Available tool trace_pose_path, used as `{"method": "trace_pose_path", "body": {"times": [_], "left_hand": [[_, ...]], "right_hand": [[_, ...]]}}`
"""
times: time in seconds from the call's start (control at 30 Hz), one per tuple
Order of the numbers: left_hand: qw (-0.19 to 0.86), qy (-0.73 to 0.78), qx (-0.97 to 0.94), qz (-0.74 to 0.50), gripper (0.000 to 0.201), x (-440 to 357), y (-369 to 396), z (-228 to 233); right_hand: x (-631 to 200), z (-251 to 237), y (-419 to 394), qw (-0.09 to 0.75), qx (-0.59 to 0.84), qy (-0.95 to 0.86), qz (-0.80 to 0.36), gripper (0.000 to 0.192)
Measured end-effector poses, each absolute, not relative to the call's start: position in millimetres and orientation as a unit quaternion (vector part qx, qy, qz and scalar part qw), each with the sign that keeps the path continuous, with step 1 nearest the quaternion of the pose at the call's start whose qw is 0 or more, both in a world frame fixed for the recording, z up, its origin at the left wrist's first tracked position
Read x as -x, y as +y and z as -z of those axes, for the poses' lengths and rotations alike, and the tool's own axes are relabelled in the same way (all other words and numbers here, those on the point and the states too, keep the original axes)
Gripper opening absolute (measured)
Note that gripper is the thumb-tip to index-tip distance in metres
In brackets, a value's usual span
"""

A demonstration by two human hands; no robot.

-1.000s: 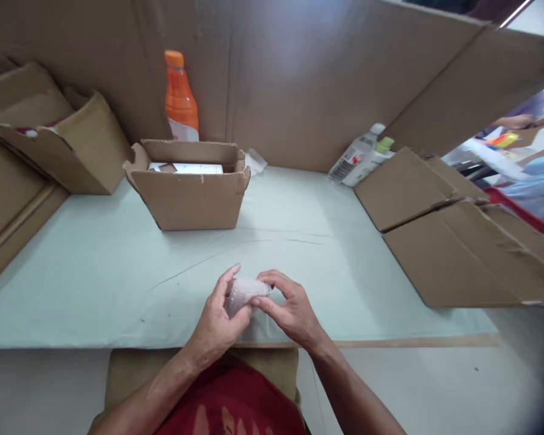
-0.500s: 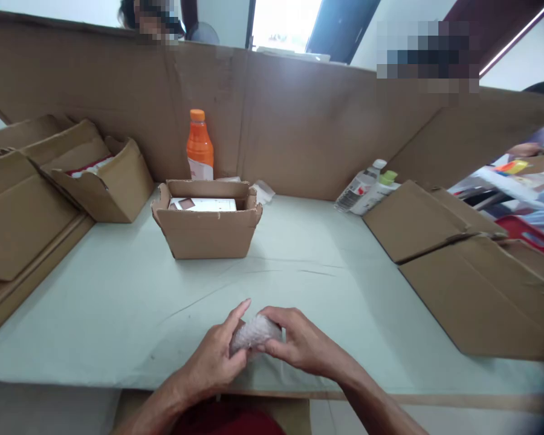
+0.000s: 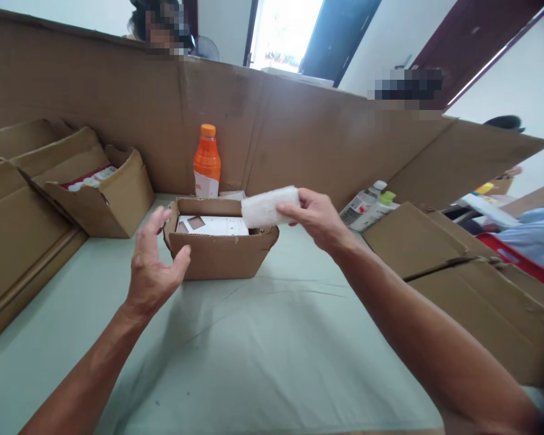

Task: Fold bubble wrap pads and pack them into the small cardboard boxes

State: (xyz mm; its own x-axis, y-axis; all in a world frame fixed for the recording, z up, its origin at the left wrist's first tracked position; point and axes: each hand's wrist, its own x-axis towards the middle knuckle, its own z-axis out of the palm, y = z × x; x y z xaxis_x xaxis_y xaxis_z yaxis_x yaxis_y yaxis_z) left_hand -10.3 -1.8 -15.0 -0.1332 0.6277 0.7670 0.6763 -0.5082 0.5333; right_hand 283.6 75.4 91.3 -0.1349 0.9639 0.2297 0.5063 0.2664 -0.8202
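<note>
A white bundle that looks like rolled bubble wrap (image 3: 268, 206) is pinched in my right hand (image 3: 316, 217), held over the right end of a small open cardboard box (image 3: 220, 258). Whatever may be inside the wrap is hidden. Within that box lies a flat white box (image 3: 224, 226) with brown printed squares on its top. My left hand (image 3: 156, 263) is by the box's left front corner, thumb and fingers spread, with nothing in it.
An orange bottle (image 3: 207, 163) stands behind the box against a cardboard wall (image 3: 317, 145). Other cardboard boxes line the left (image 3: 118, 202) and right (image 3: 403, 238) sides. Two bottles (image 3: 360, 205) lean at the back right. A person's head shows beyond the wall.
Both hands have moved forward from the table's near edge to the box. The right hand has carried the white bundle up over it; the left hand has let go and opened.
</note>
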Motion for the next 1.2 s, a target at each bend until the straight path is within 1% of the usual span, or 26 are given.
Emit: {"method": "trace_pose_path", "body": {"times": [0.03,0.1,0.17,0.2,0.23,0.3,0.37,0.53,0.7,0.73,0.87,1.03,1.1,1.17,1.2], "left_hand": [[0.025,-0.492,0.671,0.555,0.078,10,5,16],[0.033,-0.48,0.688,0.543,0.073,6,13,20],[0.047,-0.468,0.695,0.543,0.071,3,14,23],[0.052,-0.465,0.696,0.545,0.07,2,14,24],[0.055,-0.463,0.696,0.546,0.069,2,13,24],[0.053,-0.46,0.696,0.548,0.068,2,11,24],[0.048,-0.457,0.697,0.551,0.067,2,10,23],[0.046,-0.449,0.695,0.559,0.066,1,9,25],[0.046,-0.447,0.695,0.562,0.067,1,8,27],[0.045,-0.448,0.695,0.561,0.068,1,8,27],[0.043,-0.456,0.691,0.559,0.068,0,9,28],[0.046,-0.454,0.698,0.553,0.07,0,7,26],[0.051,-0.455,0.691,0.559,0.073,5,4,26],[0.042,-0.463,0.665,0.585,0.08,12,2,31],[0.019,-0.47,0.647,0.6,0.083,16,1,35]], "right_hand": [[-279,-90,86,0.333,0.57,-0.71,-0.245,0.027],[-271,-92,99,0.193,0.638,-0.737,-0.113,0.018],[-261,-98,104,0.066,0.661,-0.747,0.003,0.017],[-254,-102,105,0.019,0.66,-0.75,0.036,0.019],[-247,-105,106,-0.018,0.655,-0.754,0.049,0.022],[-233,-107,107,-0.079,0.639,-0.764,0.041,0.027],[-221,-103,108,-0.107,0.626,-0.771,0.034,0.031],[-214,-86,104,-0.096,0.638,-0.76,0.071,0.038],[-217,-94,99,-0.134,0.624,-0.769,0.037,0.03],[-216,-95,100,-0.134,0.623,-0.77,0.036,0.028],[-209,-87,105,-0.115,0.615,-0.78,0.023,0.033],[-206,-83,108,-0.103,0.612,-0.784,-0.002,0.02],[-219,-91,101,-0.05,0.62,-0.783,-0.002,0.019],[-243,-96,85,0.061,0.626,-0.778,-0.001,0.019],[-256,-95,75,0.126,0.626,-0.77,-0.004,0.019]]}}
